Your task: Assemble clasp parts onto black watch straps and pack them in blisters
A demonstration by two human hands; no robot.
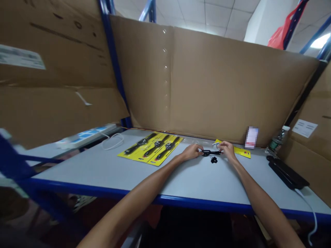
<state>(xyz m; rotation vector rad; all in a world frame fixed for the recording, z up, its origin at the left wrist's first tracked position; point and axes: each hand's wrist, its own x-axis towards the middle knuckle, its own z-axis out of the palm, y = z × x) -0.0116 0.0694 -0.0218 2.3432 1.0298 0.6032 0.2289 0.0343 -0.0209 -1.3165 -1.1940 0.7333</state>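
My left hand (191, 152) and my right hand (227, 149) meet over the grey table (108, 170), both pinched on the two ends of a small black tool (210, 152) with a metal tip. A small black part (213, 159) lies on the table just below the tool. Under my right hand sits a yellow card (242, 152). To the left of my left hand lie three yellow cards with black tools (152, 147) packed on them, side by side.
Brown cardboard walls (219, 89) close off the back and sides. A white cable (113, 141) and a power strip (85, 136) lie at the left. A water bottle (277, 140) and a black device (287, 174) with a white cord sit at the right. The table's blue edge (181, 200) runs along the front.
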